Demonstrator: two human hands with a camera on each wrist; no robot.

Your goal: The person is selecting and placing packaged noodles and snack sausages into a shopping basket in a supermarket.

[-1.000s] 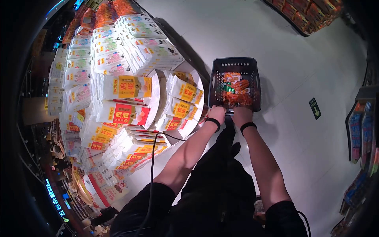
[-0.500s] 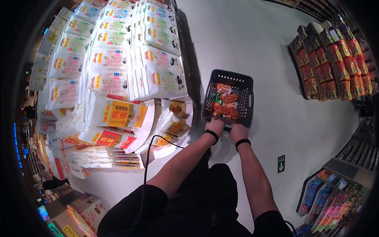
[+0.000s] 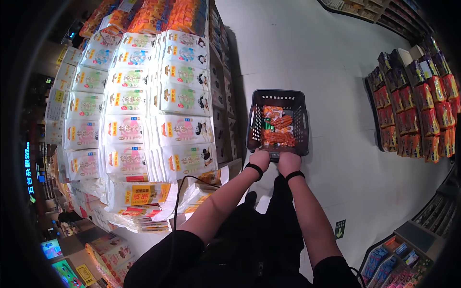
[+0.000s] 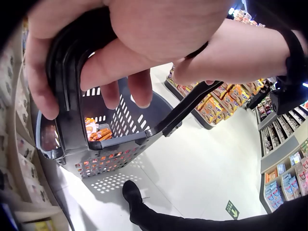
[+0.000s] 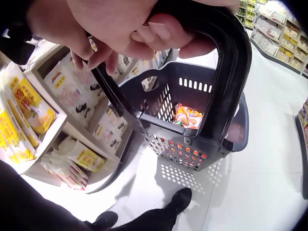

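Both hands hold the black handle [image 4: 67,96] of a dark grey shopping basket [image 3: 278,97] with perforated walls. My left hand [image 3: 260,159] is on the left part of the handle, its fingers hanging over the bar in the left wrist view. Beside it, my right hand [image 3: 289,163] curls its fingers round the bar, as the right wrist view shows. Inside the basket lie several orange-red food packs [image 3: 279,138] and a small green item [image 3: 269,126]. A black band circles each wrist.
Along the left stands a tall display of white noodle packs [image 3: 187,129], close beside the basket. Red and purple packs [image 3: 422,103] fill a stand at the right. A green floor sign [image 3: 340,229] lies on the pale tiles. A black cable [image 3: 176,201] runs by the left arm.
The view has swung and advanced along the noodle display, whose packs slide lower in view. The stand of red packs has come into view at the right. Both hands keep hold of the handle.
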